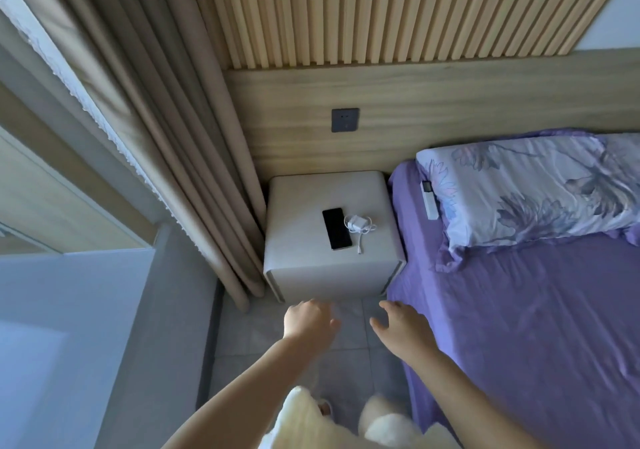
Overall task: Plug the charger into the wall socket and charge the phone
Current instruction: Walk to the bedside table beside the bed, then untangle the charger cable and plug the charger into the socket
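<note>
A black phone (pixel 336 228) lies face up on the white bedside table (pixel 304 206). Just to its right rests a white charger (pixel 356 224) with its cable coiled and one plug end trailing toward the table's front. A dark grey wall socket (pixel 345 120) sits in the wooden panel above the table. My left hand (pixel 310 322) and my right hand (pixel 403 327) hover below the table's front edge, both empty with fingers apart, not touching anything.
A bed with a purple sheet (pixel 519 310) and a floral pillow (pixel 526 189) fills the right side. A white remote (pixel 428 200) lies beside the pillow. Beige curtains (pixel 166 137) hang left of the table. Grey tiled floor (pixel 242 337) lies under my hands.
</note>
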`<act>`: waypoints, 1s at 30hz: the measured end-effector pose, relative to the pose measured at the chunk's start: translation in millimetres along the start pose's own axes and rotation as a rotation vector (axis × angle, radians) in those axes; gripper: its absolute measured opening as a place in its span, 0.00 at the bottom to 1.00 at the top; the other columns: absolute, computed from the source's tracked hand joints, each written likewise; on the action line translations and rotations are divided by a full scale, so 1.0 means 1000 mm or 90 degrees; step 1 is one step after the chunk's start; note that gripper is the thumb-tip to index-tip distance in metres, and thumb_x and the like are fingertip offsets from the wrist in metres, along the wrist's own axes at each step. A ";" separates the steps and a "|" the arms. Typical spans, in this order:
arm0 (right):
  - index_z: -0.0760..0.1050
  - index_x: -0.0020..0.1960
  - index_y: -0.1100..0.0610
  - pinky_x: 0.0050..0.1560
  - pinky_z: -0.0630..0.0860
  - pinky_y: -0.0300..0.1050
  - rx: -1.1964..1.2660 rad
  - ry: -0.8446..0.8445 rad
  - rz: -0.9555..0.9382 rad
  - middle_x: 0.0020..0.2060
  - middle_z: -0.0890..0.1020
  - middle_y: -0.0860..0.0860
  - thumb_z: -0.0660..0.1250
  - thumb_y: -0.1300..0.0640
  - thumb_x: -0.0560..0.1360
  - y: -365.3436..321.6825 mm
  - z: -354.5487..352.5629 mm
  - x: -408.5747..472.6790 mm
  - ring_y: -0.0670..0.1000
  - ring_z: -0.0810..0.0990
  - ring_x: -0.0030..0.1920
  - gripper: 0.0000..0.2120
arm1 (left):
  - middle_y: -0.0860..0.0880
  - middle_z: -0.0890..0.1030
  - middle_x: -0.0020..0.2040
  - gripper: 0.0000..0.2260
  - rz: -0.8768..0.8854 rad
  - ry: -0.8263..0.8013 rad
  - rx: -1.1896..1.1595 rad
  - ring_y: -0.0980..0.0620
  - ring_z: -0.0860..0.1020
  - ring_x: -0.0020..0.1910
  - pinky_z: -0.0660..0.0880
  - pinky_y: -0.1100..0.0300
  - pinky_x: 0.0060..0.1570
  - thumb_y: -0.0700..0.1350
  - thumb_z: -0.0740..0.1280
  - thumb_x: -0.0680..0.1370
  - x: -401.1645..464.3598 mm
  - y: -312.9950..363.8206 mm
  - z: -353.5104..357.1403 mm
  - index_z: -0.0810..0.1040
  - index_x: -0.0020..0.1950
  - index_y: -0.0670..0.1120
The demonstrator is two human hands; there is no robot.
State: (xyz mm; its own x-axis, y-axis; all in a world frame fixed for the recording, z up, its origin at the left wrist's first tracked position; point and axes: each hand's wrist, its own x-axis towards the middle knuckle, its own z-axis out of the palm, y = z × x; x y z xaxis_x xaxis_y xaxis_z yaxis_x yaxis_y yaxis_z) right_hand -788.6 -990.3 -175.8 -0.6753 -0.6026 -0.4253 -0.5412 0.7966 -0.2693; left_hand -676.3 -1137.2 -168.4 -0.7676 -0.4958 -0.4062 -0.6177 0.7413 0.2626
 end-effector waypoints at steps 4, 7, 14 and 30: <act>0.71 0.61 0.59 0.57 0.73 0.51 0.005 -0.007 0.010 0.59 0.79 0.56 0.58 0.46 0.76 0.005 -0.014 0.035 0.58 0.75 0.60 0.21 | 0.49 0.80 0.59 0.16 0.001 -0.018 -0.011 0.44 0.78 0.57 0.73 0.54 0.50 0.54 0.60 0.74 0.035 0.000 -0.008 0.74 0.58 0.50; 0.71 0.62 0.58 0.59 0.72 0.50 -0.003 -0.026 0.004 0.61 0.78 0.55 0.58 0.46 0.76 0.014 -0.025 0.068 0.57 0.74 0.62 0.21 | 0.49 0.80 0.59 0.16 -0.020 -0.029 -0.005 0.45 0.78 0.57 0.73 0.54 0.52 0.55 0.60 0.75 0.065 0.001 -0.013 0.75 0.59 0.51; 0.68 0.67 0.55 0.60 0.70 0.46 -0.017 -0.074 -0.034 0.63 0.77 0.51 0.57 0.45 0.76 0.040 -0.051 0.155 0.53 0.74 0.64 0.23 | 0.51 0.80 0.59 0.17 -0.080 -0.058 -0.031 0.46 0.78 0.57 0.73 0.55 0.52 0.56 0.60 0.75 0.130 0.016 -0.021 0.73 0.61 0.51; 0.70 0.51 0.56 0.47 0.71 0.48 -0.026 -0.096 -0.048 0.47 0.79 0.52 0.57 0.47 0.76 0.040 -0.066 0.313 0.57 0.78 0.54 0.13 | 0.50 0.79 0.62 0.18 -0.100 -0.100 -0.152 0.47 0.77 0.59 0.73 0.56 0.54 0.55 0.59 0.77 0.285 0.038 -0.027 0.72 0.65 0.54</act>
State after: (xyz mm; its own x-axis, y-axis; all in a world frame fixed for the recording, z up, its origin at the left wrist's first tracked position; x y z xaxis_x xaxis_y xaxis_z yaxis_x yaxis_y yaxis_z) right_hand -1054.7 -1150.5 -262.8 -0.5503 -0.6446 -0.5307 -0.6101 0.7444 -0.2715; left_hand -923.2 -1262.7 -250.2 -0.6356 -0.5053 -0.5836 -0.7631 0.5254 0.3762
